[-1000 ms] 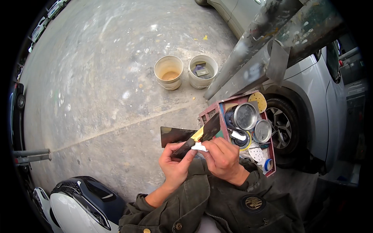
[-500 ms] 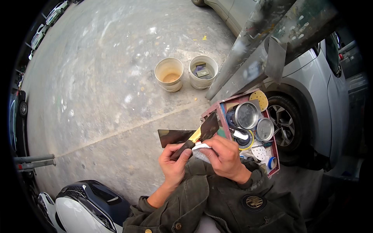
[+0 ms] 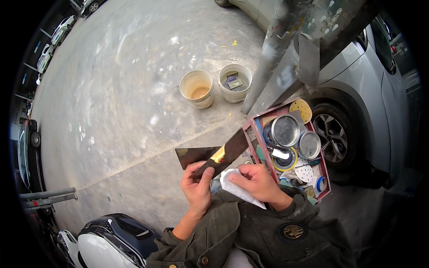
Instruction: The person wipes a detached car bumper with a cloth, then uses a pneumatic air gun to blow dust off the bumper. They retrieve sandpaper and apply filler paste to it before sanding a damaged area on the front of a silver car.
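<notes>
I see left hand (image 3: 197,186) gripping yellow-smeared blade (image 3: 235,148), long axis slanting up-right; right hand (image 3: 259,182) pinches cloth (image 3: 236,189) just below.

1. The left hand's fingers partly vanish behind the dark blade: left hand (image 3: 196,190), blade (image 3: 234,145).
2. That blade also covers the right end of a second blade (image 3: 192,156).
3. The right hand (image 3: 257,182) hides part of the white cloth (image 3: 239,190); some of its fingertips are tucked out of sight.
4. Flat pieces (image 3: 234,83) in the right bucket (image 3: 228,95) are too small to identify.
5. The wheel (image 3: 330,137) is partly behind the red crate (image 3: 263,149), its lower edge lost in shadow.
6. The top edge crops the post (image 3: 283,60); the bottom edge crops the jacket (image 3: 219,223).
7. Far cars (image 3: 62,30) show little detail.
</notes>
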### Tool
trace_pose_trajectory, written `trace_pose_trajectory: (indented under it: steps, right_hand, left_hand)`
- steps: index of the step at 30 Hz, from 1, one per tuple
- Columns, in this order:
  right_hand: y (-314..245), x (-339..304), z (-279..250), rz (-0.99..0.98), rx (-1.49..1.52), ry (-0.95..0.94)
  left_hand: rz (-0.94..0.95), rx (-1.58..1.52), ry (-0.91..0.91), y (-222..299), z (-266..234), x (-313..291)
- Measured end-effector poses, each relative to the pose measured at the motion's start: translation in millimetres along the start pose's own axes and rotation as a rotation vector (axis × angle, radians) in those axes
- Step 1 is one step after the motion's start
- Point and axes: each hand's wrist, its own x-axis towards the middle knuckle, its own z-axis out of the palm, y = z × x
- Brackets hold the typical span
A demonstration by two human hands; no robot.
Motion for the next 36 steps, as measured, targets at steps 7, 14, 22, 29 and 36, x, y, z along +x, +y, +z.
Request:
trace_pose_trajectory:
  steps: [7,14,22,29,36]
  right_hand:
    - [143.2,-16.7,-188.2,-0.006,-0.034,0.902]
    - [249.8,-33.1,-327.1,0.223,0.043,1.547]
    - [279.8,-55.1,-327.2,0.316,-0.496,1.703]
    - [104.5,-129.2,-139.1,-0.234,0.550,0.585]
    - [106.8,-209.3,-10.0,-0.242,0.555,0.581]
  left_hand:
    - [-0.160,-0.085,0.077,-3.3,17.8,17.1]
    - [-0.342,0.002,-0.049,-11.2,26.6,11.3]
    - [-0.434,-0.036,-0.399,-5.2,43.0,16.4]
    - [-0.856,-0.041,-0.794,-11.5,60.9,8.1]
    - [-1.257,0.123,-1.317,-18.5,68.1,-47.3]
